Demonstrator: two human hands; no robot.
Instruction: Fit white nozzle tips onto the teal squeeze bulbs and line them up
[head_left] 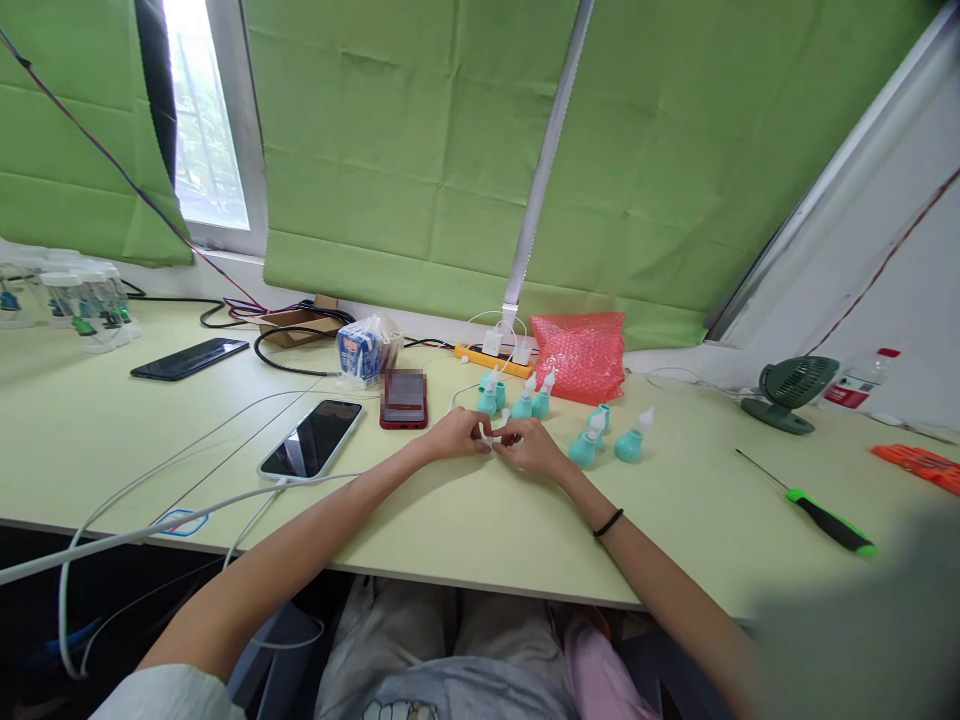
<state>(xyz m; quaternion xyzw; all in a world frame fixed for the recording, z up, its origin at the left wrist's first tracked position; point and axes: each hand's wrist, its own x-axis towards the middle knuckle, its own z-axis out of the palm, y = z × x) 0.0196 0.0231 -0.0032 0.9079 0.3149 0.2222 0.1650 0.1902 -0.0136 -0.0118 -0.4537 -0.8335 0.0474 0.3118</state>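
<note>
My left hand [454, 434] and my right hand [532, 447] meet over the table, fingertips pinched together. Between them is a small whitish piece [491, 439], mostly covered by the fingers, so its kind is unclear. Just beyond the hands stand several teal squeeze bulbs with clear pointed tips, like nasal aspirators; one such bulb [540, 404] is right behind my right hand. To the right are another tipped bulb [582, 450] and a separate bulb [628, 445] with its tip leaning right. A black band circles my right wrist.
Left of my hands lie a charging phone [311, 440], a red-cased phone [403, 400] and a dark phone [190, 358]. White cables cross the left side. Behind are an orange power strip [495, 361] and pink bubble wrap [579, 357]. A screwdriver [825, 515] and green fan [796, 388] stand right.
</note>
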